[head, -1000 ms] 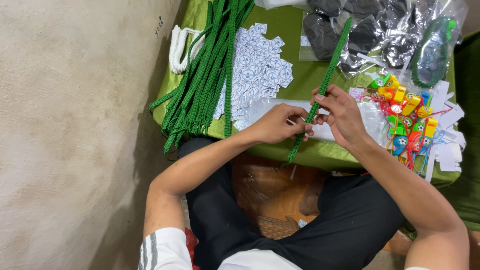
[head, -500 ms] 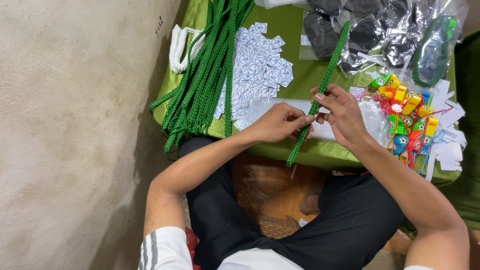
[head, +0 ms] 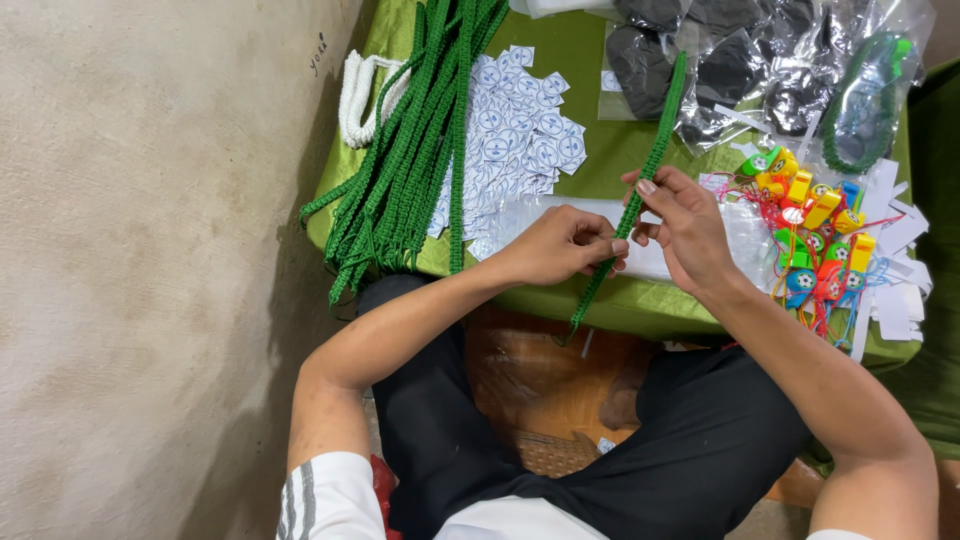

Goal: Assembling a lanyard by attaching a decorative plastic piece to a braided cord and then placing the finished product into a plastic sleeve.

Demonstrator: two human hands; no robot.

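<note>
A long green braided cord (head: 655,150) runs diagonally from the table's back down past its front edge. Both hands grip it near its middle. My left hand (head: 560,245) pinches it from the left, fingers curled. My right hand (head: 685,225) holds it just above, fingertips on the braid. A thick bundle of the same green cords (head: 415,140) lies at the left of the table, ends hanging over the edge. Small round white-and-blue stickers (head: 525,140) are spread beside the bundle.
A green cloth covers the table (head: 590,60). Colourful plastic whistles on strings (head: 815,240) are heaped at the right. Clear bags with dark items (head: 740,60) lie at the back, one with a green cord (head: 865,95). White cord loops (head: 358,90) sit far left. A wall is left.
My hands stay on the green cord with only small finger shifts; the cord's lower end hangs about where it was.
</note>
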